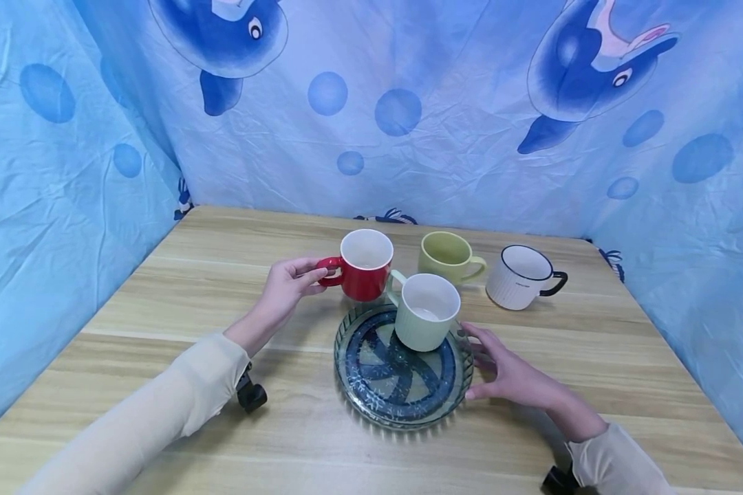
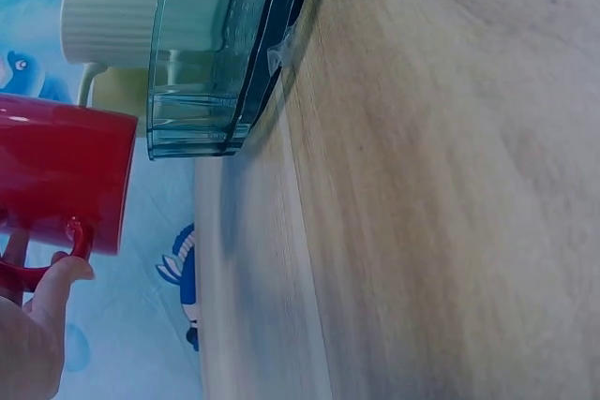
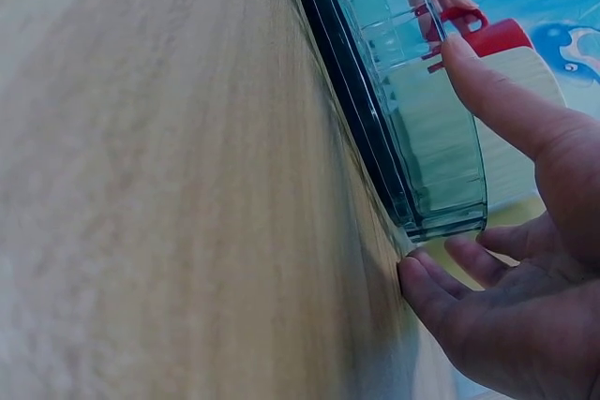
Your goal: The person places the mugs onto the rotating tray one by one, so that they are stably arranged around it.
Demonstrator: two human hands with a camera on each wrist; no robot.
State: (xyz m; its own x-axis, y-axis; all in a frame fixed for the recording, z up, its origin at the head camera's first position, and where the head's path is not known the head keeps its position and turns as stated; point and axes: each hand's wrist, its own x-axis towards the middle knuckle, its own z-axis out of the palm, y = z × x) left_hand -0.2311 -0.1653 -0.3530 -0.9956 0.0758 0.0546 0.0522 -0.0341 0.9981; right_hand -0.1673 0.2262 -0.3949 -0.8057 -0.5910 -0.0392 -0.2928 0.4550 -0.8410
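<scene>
My left hand (image 1: 287, 285) pinches the handle of a red mug (image 1: 365, 275) with a white inside. The mug hangs upright above the table, behind the far left rim of a round blue-green glass tray (image 1: 371, 405). On the tray's far part stands a pale green ribbed mug (image 1: 426, 320), its handle pointing back left toward the red one. My right hand (image 1: 501, 368) lies against the tray's right side. In the right wrist view its thumb (image 3: 506, 91) is at the tray wall and the other fingers spread near its far side, low by the table.
Behind the tray stands a yellow-green mug (image 1: 446, 256), handle to the right. Farther right is a white ribbed mug (image 1: 516, 278) with a dark rim and black handle. The wooden table (image 1: 223, 426) ends at a blue curtain (image 1: 470, 179) at the back and sides.
</scene>
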